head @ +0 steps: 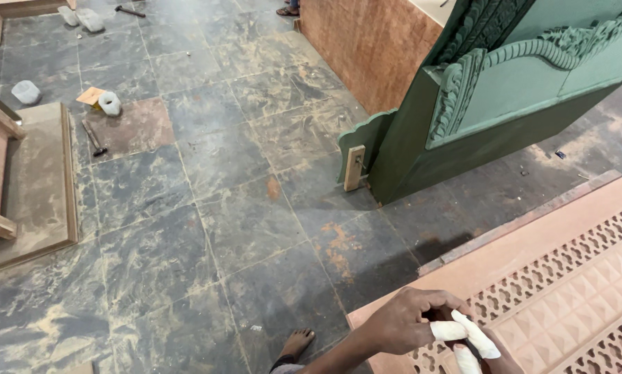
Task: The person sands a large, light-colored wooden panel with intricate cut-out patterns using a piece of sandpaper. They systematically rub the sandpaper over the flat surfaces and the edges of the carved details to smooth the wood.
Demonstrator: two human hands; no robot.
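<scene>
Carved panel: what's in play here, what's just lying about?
In hand:
left hand
right hand, fingers wrapped in white tape
carved panel

Lying about:
hammer
tape roll
green carved frame
wooden block

This is a woodworking shop, the kind where furniture is built and carved. A stone tile floor (207, 208) is dusted all over with sawdust. A tall green-painted piece of carved furniture (505, 83) stands on it, braced by a small wood block (354, 167). In front lies a reddish carved panel (567, 277) with a cut lattice pattern. Unfinished wooden frames (27, 180) rest on the floor, with a hammer (93, 138) and a roll of tape (109, 103) lying nearby.
</scene>
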